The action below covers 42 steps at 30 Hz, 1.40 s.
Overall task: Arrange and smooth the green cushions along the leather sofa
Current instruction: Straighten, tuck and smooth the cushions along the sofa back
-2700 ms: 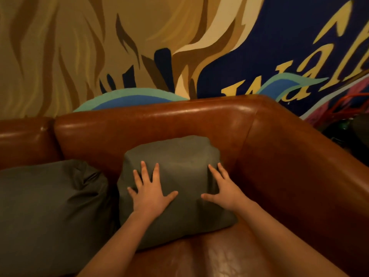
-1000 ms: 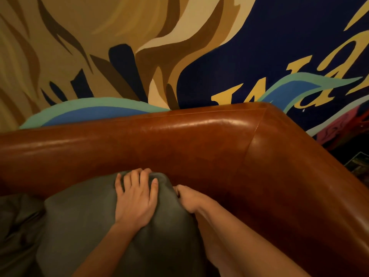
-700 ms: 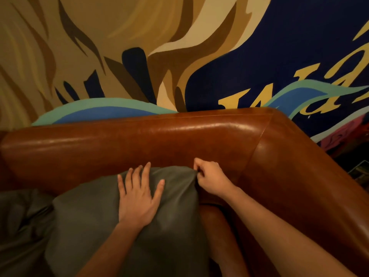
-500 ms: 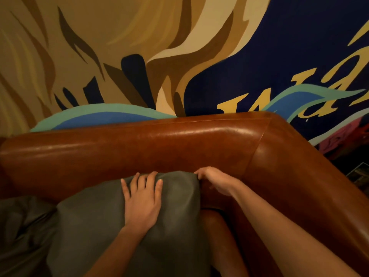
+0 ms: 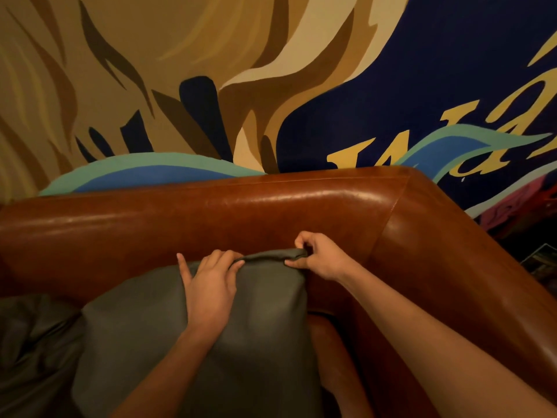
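A dark green cushion leans against the backrest of the brown leather sofa, near its right corner. My left hand lies on the cushion's upper face, fingers curled over the top edge, index finger stretched out. My right hand pinches the cushion's top right corner between thumb and fingers. A second green cushion, wrinkled, sits beside it at the left.
The sofa's armrest runs down the right side, close to my right forearm. A painted mural wall rises directly behind the backrest. Dim objects lie beyond the armrest at far right.
My right hand went from resting open at the cushion's corner to pinching it and lifting it slightly. My left hand's fingers slid up and curled over the top edge.
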### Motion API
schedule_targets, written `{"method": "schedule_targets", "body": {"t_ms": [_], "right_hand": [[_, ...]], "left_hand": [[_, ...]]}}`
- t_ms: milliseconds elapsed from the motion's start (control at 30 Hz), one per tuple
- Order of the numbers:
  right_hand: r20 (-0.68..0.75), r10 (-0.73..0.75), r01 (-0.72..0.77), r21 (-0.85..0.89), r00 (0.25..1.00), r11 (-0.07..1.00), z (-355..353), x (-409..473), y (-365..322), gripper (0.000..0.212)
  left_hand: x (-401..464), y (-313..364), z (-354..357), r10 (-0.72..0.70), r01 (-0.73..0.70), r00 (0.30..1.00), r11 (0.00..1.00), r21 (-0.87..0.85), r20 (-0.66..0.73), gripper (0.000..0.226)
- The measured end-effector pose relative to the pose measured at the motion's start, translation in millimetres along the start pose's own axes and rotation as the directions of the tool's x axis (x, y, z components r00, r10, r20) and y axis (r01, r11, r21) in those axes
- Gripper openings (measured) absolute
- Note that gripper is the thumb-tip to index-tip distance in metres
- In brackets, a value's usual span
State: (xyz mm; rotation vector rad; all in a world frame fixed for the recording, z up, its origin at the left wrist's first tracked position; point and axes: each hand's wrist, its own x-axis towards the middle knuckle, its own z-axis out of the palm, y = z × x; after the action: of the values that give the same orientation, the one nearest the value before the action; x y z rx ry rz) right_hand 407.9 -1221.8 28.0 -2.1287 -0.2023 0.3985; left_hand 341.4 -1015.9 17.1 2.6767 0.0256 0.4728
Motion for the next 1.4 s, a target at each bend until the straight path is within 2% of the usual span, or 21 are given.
{"method": "schedule_targets", "body": {"t_ms": [67,100,167,200,267,300,367,400,433,533,567,667,700,800,867,933,1067,1167,1267,1333,1400], "right_hand": [[-0.077,0.012,-0.008,0.06,0.997,0.998,2,-2,7,0.041],[-0.059,0.038,-0.032,0.096,0.998,0.995,1,-3,8,0.038],[0.053,0.114,-0.119,0.096,0.992,0.988,-7,-6,8,0.023],[0.113,0.16,-0.165,0.036,0.981,0.986,-10,-8,6,0.024],[0.167,0.208,-0.204,-0.04,0.964,0.978,-14,-11,-2,0.048],[0.152,0.185,-0.181,-0.035,0.971,0.983,-15,-11,-4,0.045],[0.059,0.111,-0.11,-0.026,0.992,0.994,-14,-11,-7,0.021],[0.002,0.096,-0.096,-0.048,0.995,0.994,-14,-10,-8,0.017],[-0.055,0.089,-0.094,-0.095,0.994,0.991,-11,-10,-8,0.023],[-0.189,0.069,-0.118,-0.265,0.98,0.957,-4,-10,-6,0.039],[-0.175,0.081,-0.124,-0.246,0.981,0.961,-5,-11,-5,0.038],[-0.013,0.089,-0.089,-0.01,0.996,0.996,-19,-17,-2,0.031],[0.002,0.077,-0.077,-0.013,0.997,0.997,-23,-19,-2,0.029],[-0.158,0.05,-0.081,-0.197,0.986,0.977,-22,-16,0,0.02],[-0.274,0.015,-0.1,-0.299,0.962,0.949,-15,-14,0,0.025],[-0.275,-0.024,-0.065,-0.31,0.961,0.948,-14,-15,-1,0.025],[-0.179,-0.061,-0.001,-0.329,0.982,0.944,-28,-16,-10,0.016],[-0.269,-0.081,-0.017,-0.344,0.96,0.939,-18,-14,-13,0.016],[-0.359,-0.071,-0.018,-0.238,0.931,0.971,-14,-25,-4,0.045],[-0.336,0.009,-0.089,-0.224,0.942,0.97,-21,-36,8,0.064],[-0.281,0.125,-0.199,-0.253,0.952,0.947,-25,-48,23,0.068]], "left_hand": [[-3,1,3,0.008,-0.008,1.0,1.0,0.011,0.006,0.014],[-4,1,5,0.015,-0.015,1.0,1.0,0.021,0.018,0.017],[-2,2,7,0.019,-0.022,0.997,0.999,0.041,0.076,0.026],[1,2,7,0.01,-0.019,0.993,0.998,0.067,0.119,0.033],[6,-3,6,-0.012,-0.02,0.98,0.987,0.158,0.199,0.054],[7,-7,5,-0.015,-0.033,0.973,0.979,0.203,0.229,0.065],[5,-14,5,-0.002,-0.069,0.966,0.961,0.267,0.258,0.081],[2,-15,5,-0.001,-0.077,0.966,0.954,0.29,0.259,0.086],[-1,-16,6,-0.006,-0.075,0.967,0.949,0.307,0.254,0.088],[-5,-14,9,-0.018,-0.063,0.969,0.947,0.314,0.248,0.091],[-4,-14,10,-0.021,-0.062,0.966,0.948,0.311,0.257,0.092],[1,-16,5,-0.039,-0.045,0.961,0.956,0.291,0.275,0.091],[1,-16,3,-0.031,-0.048,0.963,0.958,0.284,0.266,0.089],[-8,-14,1,0.003,-0.079,0.97,0.948,0.308,0.242,0.086],[-13,-14,1,0.009,-0.082,0.972,0.949,0.305,0.233,0.084],[-10,-19,-2,0.001,-0.071,0.97,0.958,0.279,0.242,0.082],[-4,-22,-6,-0.014,-0.051,0.969,0.966,0.254,0.247,0.081],[-5,-24,-6,-0.024,-0.038,0.973,0.964,0.263,0.23,0.08],[3,-30,-7,-0.059,-0.006,0.966,0.967,0.254,0.25,0.081],[9,-28,-7,-0.073,0.011,0.966,0.97,0.242,0.247,0.081],[8,-18,-5,-0.068,0.014,0.968,0.975,0.222,0.24,0.08]]}}
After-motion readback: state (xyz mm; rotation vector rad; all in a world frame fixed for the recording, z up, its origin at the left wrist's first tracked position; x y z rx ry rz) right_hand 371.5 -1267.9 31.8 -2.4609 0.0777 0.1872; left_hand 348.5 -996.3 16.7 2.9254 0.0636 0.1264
